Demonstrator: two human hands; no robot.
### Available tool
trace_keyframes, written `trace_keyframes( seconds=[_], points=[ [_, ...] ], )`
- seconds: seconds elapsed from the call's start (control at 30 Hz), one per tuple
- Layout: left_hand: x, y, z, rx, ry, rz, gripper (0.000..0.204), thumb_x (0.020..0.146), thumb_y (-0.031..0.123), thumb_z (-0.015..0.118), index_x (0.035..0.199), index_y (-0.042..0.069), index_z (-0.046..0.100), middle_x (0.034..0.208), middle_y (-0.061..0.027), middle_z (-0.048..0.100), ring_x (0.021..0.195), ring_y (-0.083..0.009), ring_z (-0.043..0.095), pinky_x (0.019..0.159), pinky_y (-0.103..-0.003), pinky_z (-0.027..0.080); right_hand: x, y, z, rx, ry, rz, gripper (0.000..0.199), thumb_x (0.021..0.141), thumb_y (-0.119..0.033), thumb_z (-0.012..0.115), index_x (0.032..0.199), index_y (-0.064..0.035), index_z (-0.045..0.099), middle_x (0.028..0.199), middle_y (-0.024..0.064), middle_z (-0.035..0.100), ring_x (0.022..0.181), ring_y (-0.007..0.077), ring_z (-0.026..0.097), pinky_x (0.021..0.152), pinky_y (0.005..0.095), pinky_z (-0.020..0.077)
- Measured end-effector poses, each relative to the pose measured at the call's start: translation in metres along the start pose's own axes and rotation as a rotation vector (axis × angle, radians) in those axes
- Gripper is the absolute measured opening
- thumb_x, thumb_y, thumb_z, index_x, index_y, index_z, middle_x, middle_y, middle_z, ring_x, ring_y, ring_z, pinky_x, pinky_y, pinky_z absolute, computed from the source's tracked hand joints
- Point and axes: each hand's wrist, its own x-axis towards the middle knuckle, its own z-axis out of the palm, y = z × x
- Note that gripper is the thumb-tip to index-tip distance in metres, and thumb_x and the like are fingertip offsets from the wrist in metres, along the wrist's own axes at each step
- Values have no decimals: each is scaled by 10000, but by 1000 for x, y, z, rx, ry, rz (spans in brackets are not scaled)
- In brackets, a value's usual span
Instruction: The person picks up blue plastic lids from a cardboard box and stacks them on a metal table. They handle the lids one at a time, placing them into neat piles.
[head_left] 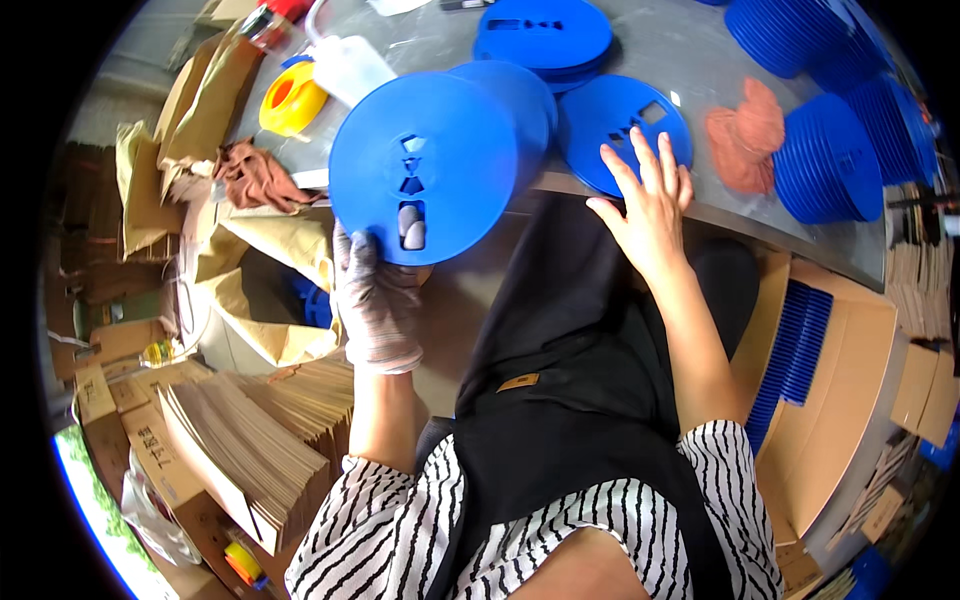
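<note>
My left hand [380, 300], in a grey knitted glove, grips the lower edge of a blue plastic disc [430, 120] with cut-outs in its middle. Gloved fingertips show through its lower slot. Partly behind this disc is another blue round piece [525, 85]; whether the two are joined I cannot tell. Bare and with fingers spread, my right hand [650, 200] is over the near edge of a flat blue disc [590, 130] lying at the table's front edge. Whether the fingertips touch that disc is unclear. Farther back lies a small pile of blue discs [545, 35].
Stacked blue discs [825, 160] stand on the right of the metal table [700, 215], beside an orange-brown cloth [745, 135]. A white bottle [350, 68] and yellow tape roll [293, 100] sit at left. Below are a carton [840, 400] holding blue discs and a cardboard stack [240, 450].
</note>
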Motion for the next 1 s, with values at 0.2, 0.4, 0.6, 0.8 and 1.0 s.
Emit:
trace_keyframes(
  seconds=[0.2,0.4,0.6,0.8,1.0],
  points=[
    [2,-5,3,-3,-6,79,552,943,91,566,1431,53,310,1351,-180,471,1139,-324,592,945,-431,544,6,-10,5,-101,-84,-34,574,770,-342,751,1295,-205,560,1463,87,399,1417,352,245,1066,648,157],
    [4,-2,0,-46,-43,29,518,956,70,528,1426,42,311,1377,-189,450,1166,-321,578,976,-421,528,11,-14,8,-122,-109,-43,592,759,-349,759,1294,-195,560,1474,80,394,1424,346,239,1069,648,153],
    [3,1,-4,-25,6,20,538,943,113,573,1414,54,320,1347,-200,472,1081,-336,628,927,-439,560,13,-18,10,-149,-115,-79,579,775,-360,747,1297,-193,558,1461,83,416,1417,346,258,1070,651,153],
    [2,4,2,-42,-16,23,563,943,137,584,1425,62,301,1361,-201,454,1097,-338,618,940,-438,553,14,-32,0,54,-16,-92,559,790,-320,748,1276,-121,559,1407,119,464,1352,355,362,1065,557,256],
    [-4,-25,41,-139,-18,13,590,958,125,559,1460,107,250,1368,-182,439,1146,-304,590,987,-422,515,6,-116,-10,1493,-40,320,884,803,-109,762,1458,-3,177,1349,174,441,1225,250,485,1020,387,406]
  ],
)
